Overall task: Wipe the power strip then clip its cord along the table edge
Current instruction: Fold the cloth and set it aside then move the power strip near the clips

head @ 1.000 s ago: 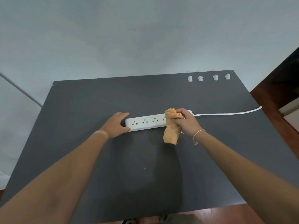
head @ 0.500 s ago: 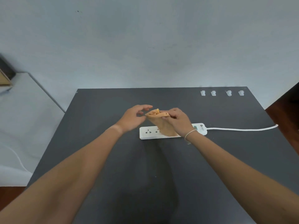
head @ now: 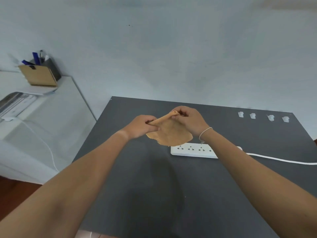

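A white power strip (head: 193,150) lies flat on the dark grey table (head: 137,177), its white cord (head: 281,160) trailing off to the right. Both hands hold an orange cloth (head: 169,133) in the air just behind and above the strip's left end. My left hand (head: 143,126) pinches one upper corner and my right hand (head: 187,120) pinches the other, so the cloth hangs spread between them. My right forearm covers the strip's right end. Several small white cord clips (head: 262,116) sit in a row near the table's far right edge.
A light wall stands right behind the table. To the left is a white cabinet (head: 51,127) with a wooden pen holder (head: 40,73), a white device and a thin white cable hanging down its side. Wooden floor shows at the lower left.
My left hand let go of the power strip and took a corner of the cloth. Both hands lifted the cloth off the strip and spread it out. The view swung left.
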### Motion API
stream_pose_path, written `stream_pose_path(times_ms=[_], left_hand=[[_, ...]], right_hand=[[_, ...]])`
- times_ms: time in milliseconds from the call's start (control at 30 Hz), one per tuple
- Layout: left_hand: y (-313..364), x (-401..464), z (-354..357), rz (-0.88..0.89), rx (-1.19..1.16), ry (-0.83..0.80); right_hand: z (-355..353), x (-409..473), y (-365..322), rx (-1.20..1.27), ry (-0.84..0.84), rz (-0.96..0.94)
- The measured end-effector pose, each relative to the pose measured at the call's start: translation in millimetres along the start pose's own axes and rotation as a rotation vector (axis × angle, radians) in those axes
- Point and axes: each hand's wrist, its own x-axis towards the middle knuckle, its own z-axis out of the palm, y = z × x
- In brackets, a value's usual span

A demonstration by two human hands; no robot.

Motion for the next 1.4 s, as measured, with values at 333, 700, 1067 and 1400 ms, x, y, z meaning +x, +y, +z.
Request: stream_pose_path(times_ms=[333, 700, 1067, 1400], left_hand=[[-68.7, -51.2, -50.3, -0.319, -0.206, -0.009], [-142.9, -87.4, -48.4, -0.612, -0.329, -0.005], [-157.8, -83.4, -33.6, -0.532, -0.289, 0.121], [-156.8, -92.0, -35.5, -0.564, -0.287, -0.051]], right_hand=[[93.4, -18.4, 26.0, 0.248, 0.016, 0.325], [181.7, -37.3, 62.0, 0.158, 0.013, 0.645], [187.9, -39.0, 72.2, -0.066, 0.082, 0.501], [202.8, -65.3, 67.5, -0.051, -0.035, 0.458]])
